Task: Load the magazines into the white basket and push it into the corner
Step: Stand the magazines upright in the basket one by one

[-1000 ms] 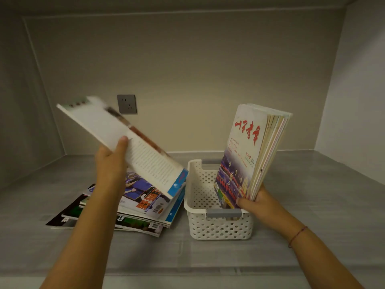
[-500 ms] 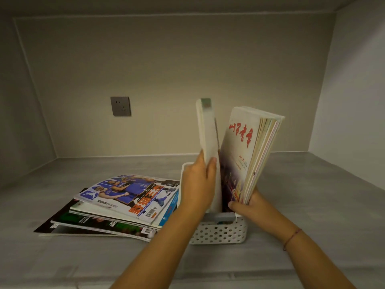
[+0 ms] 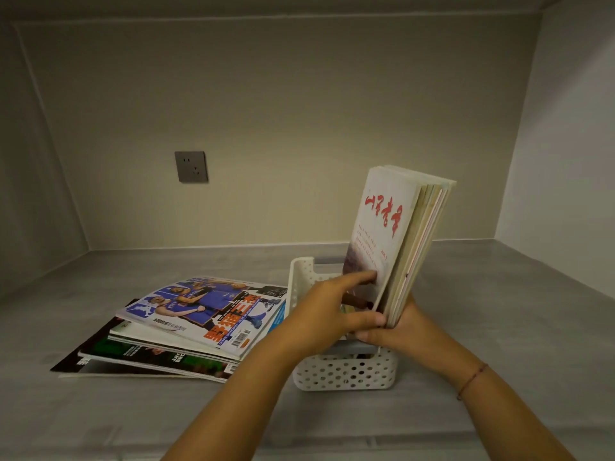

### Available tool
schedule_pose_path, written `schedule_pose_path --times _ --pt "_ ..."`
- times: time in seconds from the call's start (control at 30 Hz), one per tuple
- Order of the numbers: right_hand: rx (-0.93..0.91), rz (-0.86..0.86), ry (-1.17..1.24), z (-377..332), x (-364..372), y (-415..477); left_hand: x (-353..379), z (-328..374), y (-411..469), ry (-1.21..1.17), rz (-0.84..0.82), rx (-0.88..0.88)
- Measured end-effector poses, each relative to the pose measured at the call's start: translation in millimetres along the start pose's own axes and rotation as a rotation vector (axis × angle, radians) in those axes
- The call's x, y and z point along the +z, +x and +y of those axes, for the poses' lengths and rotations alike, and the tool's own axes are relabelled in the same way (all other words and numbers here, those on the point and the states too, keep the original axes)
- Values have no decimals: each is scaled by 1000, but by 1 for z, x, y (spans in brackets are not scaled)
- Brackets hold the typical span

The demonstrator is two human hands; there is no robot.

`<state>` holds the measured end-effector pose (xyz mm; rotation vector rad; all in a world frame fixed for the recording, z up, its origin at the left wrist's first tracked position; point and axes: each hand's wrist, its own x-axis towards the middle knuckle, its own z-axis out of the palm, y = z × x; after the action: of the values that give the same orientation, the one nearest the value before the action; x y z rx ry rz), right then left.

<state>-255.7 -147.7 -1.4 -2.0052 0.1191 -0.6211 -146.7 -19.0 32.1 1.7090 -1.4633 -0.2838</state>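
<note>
A white perforated basket (image 3: 346,374) stands on the grey shelf. Several magazines (image 3: 396,234) stand upright in it, leaning right, the front cover showing red characters. My right hand (image 3: 404,336) grips the bundle's lower edge from the right. From the left, my left hand (image 3: 329,311) presses on the front cover, thumb at its lower edge. A pile of flat magazines (image 3: 199,314), a basketball cover on top, lies just left of the basket and touches it. The basket's inside is mostly hidden by my hands.
The grey shelf floor (image 3: 499,327) is boxed in by a back wall, a left wall and a right wall (image 3: 565,144). A grey wall socket (image 3: 191,166) sits on the back wall above the flat pile.
My left hand carried a white magazine from above the flat pile over to the basket. It now rests on the upright bundle, and that magazine no longer shows apart.
</note>
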Motion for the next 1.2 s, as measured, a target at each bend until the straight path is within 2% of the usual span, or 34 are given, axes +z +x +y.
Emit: schedule_pose_path --times 0.13,0.27,0.33,0.37,0.43,0.5,0.53,0.63,0.7,0.93,1.07,1.2 --pt "-1 -29 -7 2 0 0 9 2 9 39 104 -5" --pt "-4 -13 -18 4 -1 -1 5 -2 5 54 38 -6" --pt "13 5 -29 6 -2 -1 -5 -9 -5 -13 89 -17" --pt "26 17 -49 6 -1 -2 -13 -17 -10 -33 182 -26" --pt "53 29 -74 7 -1 -2 -32 -43 -22 -46 471 -109" --pt "62 34 -65 10 -1 -2 -55 -79 -35 26 768 -351" --pt "63 35 -57 11 -1 -2 -67 -98 -42 138 847 -533" --pt "69 36 -38 12 -1 -2 -95 -146 -67 429 812 -1017" --pt "78 44 -39 13 -1 -2 -105 -166 -81 453 772 -1157" --pt "96 41 -38 16 -2 -2 -123 -175 -90 396 700 -1244" --pt "105 47 -36 19 -2 -1 -133 -181 -104 380 678 -1197" --pt "106 53 -46 19 -2 -1 -136 -185 -119 290 763 -1124"
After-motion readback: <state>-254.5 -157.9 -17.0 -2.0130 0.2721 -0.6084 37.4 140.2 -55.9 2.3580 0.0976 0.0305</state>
